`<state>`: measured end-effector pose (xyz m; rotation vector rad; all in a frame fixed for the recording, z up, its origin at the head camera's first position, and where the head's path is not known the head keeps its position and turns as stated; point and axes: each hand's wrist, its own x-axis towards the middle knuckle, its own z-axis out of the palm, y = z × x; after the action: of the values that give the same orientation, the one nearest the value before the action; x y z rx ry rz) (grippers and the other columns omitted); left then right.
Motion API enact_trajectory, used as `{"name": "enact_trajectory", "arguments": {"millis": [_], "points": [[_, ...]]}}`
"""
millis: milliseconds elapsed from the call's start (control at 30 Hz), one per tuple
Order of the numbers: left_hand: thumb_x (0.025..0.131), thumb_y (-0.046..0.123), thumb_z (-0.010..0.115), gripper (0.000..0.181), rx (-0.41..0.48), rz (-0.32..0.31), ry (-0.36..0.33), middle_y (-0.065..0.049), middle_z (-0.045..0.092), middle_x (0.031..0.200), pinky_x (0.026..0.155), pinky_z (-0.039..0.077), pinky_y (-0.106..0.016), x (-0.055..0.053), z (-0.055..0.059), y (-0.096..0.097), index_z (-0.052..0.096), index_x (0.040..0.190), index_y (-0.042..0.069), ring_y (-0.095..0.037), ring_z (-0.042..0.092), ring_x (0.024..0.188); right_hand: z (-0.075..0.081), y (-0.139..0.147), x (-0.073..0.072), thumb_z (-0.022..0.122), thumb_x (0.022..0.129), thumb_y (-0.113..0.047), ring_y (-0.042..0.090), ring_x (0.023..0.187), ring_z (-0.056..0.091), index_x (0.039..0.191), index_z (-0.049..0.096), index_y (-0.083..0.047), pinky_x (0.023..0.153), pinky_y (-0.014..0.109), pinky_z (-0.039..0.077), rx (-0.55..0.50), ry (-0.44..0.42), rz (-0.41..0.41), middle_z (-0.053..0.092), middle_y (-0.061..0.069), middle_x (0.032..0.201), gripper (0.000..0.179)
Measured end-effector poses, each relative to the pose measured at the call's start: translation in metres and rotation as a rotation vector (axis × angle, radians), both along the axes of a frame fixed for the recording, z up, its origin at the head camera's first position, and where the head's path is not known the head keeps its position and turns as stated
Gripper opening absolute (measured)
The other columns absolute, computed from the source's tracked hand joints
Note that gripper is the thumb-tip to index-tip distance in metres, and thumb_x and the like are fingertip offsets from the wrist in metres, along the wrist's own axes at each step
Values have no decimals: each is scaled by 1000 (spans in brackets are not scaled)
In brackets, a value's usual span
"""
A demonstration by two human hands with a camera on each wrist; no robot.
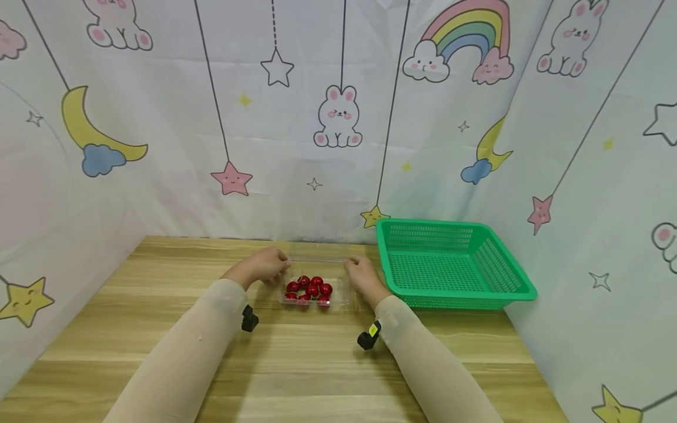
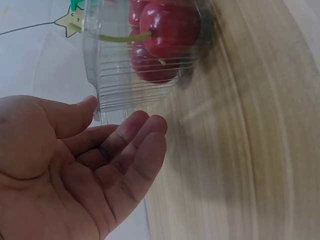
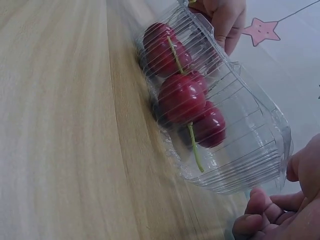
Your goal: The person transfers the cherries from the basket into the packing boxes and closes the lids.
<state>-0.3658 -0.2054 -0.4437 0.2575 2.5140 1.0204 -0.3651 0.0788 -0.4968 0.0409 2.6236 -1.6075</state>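
A clear plastic clamshell box (image 1: 341, 292) lies on the table with several red cherries (image 1: 312, 290) in it, some with green stems. Its transparent lid (image 1: 317, 251) stands raised at the back. My left hand (image 1: 263, 265) pinches the lid's left corner between thumb and forefinger; the other fingers bend loosely in the left wrist view. At the opposite corner, my right hand (image 1: 365, 277) holds the lid's edge by thumb and finger. Cherries (image 3: 182, 98) show through the ribbed wall in the right wrist view. Exact finger contact is hard to see through the clear plastic.
A green plastic basket (image 1: 391, 276) stands to the right of the box, close to my right hand. Behind the wooden table (image 1: 296, 364) hangs a white cloth (image 1: 296, 211) printed with stars, rabbits and a rainbow.
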Motion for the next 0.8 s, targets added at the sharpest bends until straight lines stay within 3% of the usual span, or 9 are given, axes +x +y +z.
{"name": "enact_trajectory", "arguments": {"millis": [233,400,533,667,800], "points": [[122,18,53,51,37,24,-21,-25,75,133,89,69,-44,1,-1,-1,50,163,-13,-25,73,97,-1,0,0,56,119,-24,43,156,55,162,57,4,129,60,49,-51,-23,-36,60,27,165,52],[120,17,56,53,61,45,-20,-27,74,136,90,70,-45,0,-1,0,50,162,-14,-28,77,102,0,-1,0,60,116,-21,37,139,65,159,61,4,119,54,56,-81,-18,-70,65,27,157,49],[119,18,59,55,69,66,-8,-30,71,143,90,71,-46,-1,-2,-1,49,163,-14,-30,81,105,0,-2,1,62,114,-18,24,111,66,157,62,5,99,37,59,-88,-6,-89,71,23,143,48],[118,17,62,57,89,87,0,-30,69,142,87,71,-45,-4,-3,-1,47,165,-11,-31,80,106,1,-3,1,64,112,-12,14,78,58,159,59,3,69,25,51,-117,16,-90,70,11,109,49],[116,13,66,62,136,115,-5,-28,67,139,80,71,-42,-4,-3,-1,40,169,-5,-32,76,105,0,-3,2,64,112,-6,10,65,53,158,58,1,57,22,45,-183,41,-82,60,2,92,47]]}}
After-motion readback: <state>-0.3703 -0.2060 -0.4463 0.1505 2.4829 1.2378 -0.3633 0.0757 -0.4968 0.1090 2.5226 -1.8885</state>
